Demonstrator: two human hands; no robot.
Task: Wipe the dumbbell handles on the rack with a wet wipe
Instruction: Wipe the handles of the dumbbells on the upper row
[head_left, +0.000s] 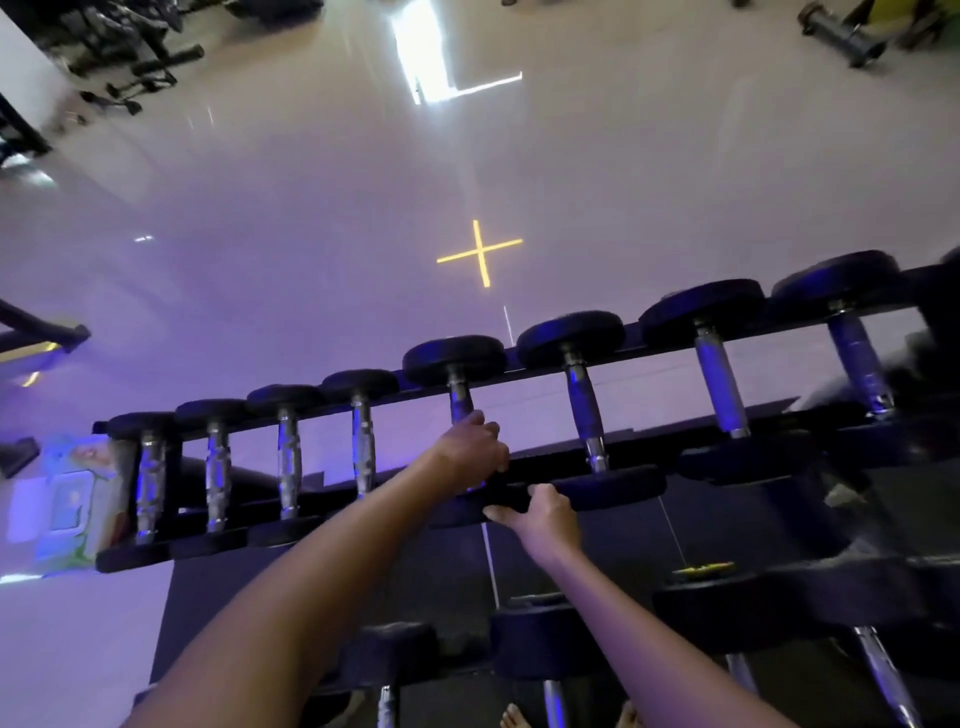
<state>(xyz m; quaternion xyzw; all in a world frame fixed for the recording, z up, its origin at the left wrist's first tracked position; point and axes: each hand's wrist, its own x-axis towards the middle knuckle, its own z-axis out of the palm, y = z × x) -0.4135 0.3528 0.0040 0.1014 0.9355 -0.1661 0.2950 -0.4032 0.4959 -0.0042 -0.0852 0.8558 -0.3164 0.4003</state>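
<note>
A black rack (545, 457) carries a row of dumbbells with chrome handles and black round heads. My left hand (475, 449) is curled round the handle of the fifth dumbbell from the left (460, 397); whether a wipe is under the fingers is hidden. My right hand (540, 514) grips the near head of that dumbbell (519, 493) at the rack's front rail. A pack of wet wipes (78, 499) lies at the rack's left end.
A lower tier holds bigger dumbbells (550, 639) close to my arms. Bare feet (514, 717) show at the bottom edge. Behind the rack is a mirror or glossy wall reflecting gym machines (124, 57) and lights.
</note>
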